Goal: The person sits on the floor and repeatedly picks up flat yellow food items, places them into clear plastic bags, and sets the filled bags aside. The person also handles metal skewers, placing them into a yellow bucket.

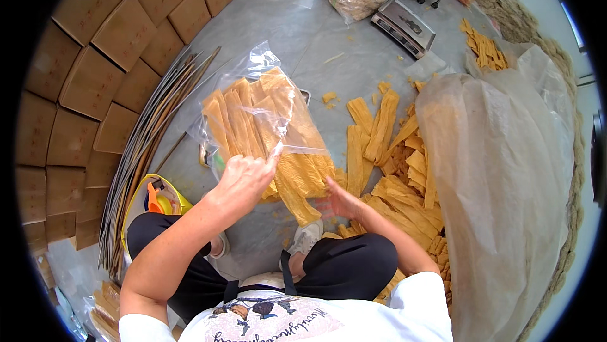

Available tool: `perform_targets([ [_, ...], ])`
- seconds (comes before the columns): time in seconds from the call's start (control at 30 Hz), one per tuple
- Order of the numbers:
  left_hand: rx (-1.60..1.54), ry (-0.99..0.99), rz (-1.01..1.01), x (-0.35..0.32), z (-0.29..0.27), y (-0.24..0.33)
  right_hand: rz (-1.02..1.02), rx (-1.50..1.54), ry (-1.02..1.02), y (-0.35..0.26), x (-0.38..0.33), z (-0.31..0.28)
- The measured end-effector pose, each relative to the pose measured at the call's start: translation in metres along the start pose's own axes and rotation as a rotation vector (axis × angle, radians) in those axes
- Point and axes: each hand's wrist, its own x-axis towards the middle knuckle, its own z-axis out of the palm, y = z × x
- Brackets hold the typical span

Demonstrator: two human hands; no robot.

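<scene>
Clear plastic bag [265, 114], flat yellow strips [302, 174]: likely brittle; cradle beneath. Left grip [245, 176] half-curled, right grip [344, 203] spread; holds unclear.

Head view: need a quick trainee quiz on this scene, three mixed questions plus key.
1. Multiple choice. Relative to the clear bag, the loose pile of yellow strips lies to the person's: A) left B) right C) far side.
2. True or false: the yellow strips in the clear bag are all wholly inside it.
3. Short answer. What long, thin things lie alongside the stacked cartons?

Key:
1. B.
2. False: some stick out at the near end, between the left hand and the right hand.
3. A bundle of rods.
</scene>
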Motion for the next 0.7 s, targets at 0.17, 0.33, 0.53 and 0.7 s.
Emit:
perform_targets([
  [0.17,0.021,-0.005,0.0,0.0,0.0,0.002,0.124,-0.162,-0.571,0.007,-0.01,0.012],
  [0.33,0.035,-0.001,-0.002,0.002,0.001,0.004,-0.095,-0.041,-0.481,-0.022,0.0,0.036],
  [0.53,0.0,-0.027,-0.003,-0.001,-0.003,0.001,0.254,-0.947,-0.42,-0.006,0.018,-0.002],
  [0.7,0.002,-0.028,0.015,0.0,-0.001,0.001,-0.729,-1.274,0.61,0.041,0.078,-0.075],
])
